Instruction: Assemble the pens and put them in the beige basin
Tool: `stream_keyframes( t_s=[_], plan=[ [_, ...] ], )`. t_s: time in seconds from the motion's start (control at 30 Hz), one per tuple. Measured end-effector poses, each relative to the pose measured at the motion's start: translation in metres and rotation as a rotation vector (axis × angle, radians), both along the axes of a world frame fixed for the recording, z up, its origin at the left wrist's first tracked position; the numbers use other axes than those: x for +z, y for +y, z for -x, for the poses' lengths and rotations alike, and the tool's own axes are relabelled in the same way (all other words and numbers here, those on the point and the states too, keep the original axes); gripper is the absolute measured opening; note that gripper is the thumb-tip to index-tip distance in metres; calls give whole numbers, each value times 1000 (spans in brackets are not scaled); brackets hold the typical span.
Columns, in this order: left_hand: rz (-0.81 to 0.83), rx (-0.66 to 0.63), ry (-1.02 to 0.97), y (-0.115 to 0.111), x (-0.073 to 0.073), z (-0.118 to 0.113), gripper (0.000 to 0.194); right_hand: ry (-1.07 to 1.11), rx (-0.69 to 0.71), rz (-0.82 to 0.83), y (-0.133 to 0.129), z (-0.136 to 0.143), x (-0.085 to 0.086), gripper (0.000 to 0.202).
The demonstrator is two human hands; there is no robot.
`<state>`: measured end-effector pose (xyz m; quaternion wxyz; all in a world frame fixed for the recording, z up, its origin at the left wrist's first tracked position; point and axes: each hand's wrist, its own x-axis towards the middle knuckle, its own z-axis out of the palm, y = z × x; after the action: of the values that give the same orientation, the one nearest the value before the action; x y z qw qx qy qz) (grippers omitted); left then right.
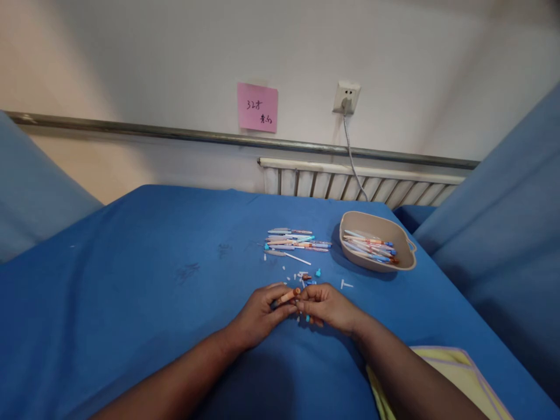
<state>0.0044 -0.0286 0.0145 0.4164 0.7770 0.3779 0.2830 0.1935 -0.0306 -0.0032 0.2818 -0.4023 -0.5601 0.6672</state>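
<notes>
Blue cloth-covered desk [131, 280]. Risks, left to right. Left grip [260, 309] holds a short orange-brown pen barrel with a dark end [287, 297], slanted, out in front of the body; smooth-looking, so a slack pinch could let it slip or roll off. Slim pale plastic pens [297, 241] in a loose row beyond the hands could scatter if knuckles brush them. Tiny white plastic bits [301, 273], a small brown plastic cap [307, 277] and a small teal plastic cap [318, 272] lie just past the fingers; a careless sweep could lose or mix them. White T-shaped plastic piece [345, 284], off by itself, easily missed or flicked. Beige oval plastic basket [371, 217], with more pens inside, could tip if bumped.

Pose, left to right: left forearm [188, 367] comes up from lower left, thumb and fingers wrapped round the barrel. Right grip [332, 309] meets it, thumb and index drawn together at the barrel's side; cannot tell if anything is pinched there. Right forearm [402, 367] angles in from lower right, partly covering a yellow cloth with lilac edging [452, 361].
</notes>
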Motion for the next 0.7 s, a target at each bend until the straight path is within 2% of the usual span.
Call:
stream_keyframes(
  t_s=[0.23, 0.33, 0.43, 0.53, 0.7],
  plan=[
    [23, 17, -27, 1, -4, 1, 18, 17, -7, 8, -2, 2, 5, 41],
    [1, 71, 1, 2, -5, 2, 20, 19, -40, 2, -3, 5, 5, 40],
    [-35, 128, 37, 3, -6, 3, 22, 4, -144, -32, -3, 10, 0, 40],
    [-61, 140, 63, 3, -5, 4, 21, -11, -304, -80, -2, 14, -4, 40],
    [-102, 69, 156, 1, 4, 5, 25, -90, -506, -324, -6, 8, 6, 32]
  ],
)
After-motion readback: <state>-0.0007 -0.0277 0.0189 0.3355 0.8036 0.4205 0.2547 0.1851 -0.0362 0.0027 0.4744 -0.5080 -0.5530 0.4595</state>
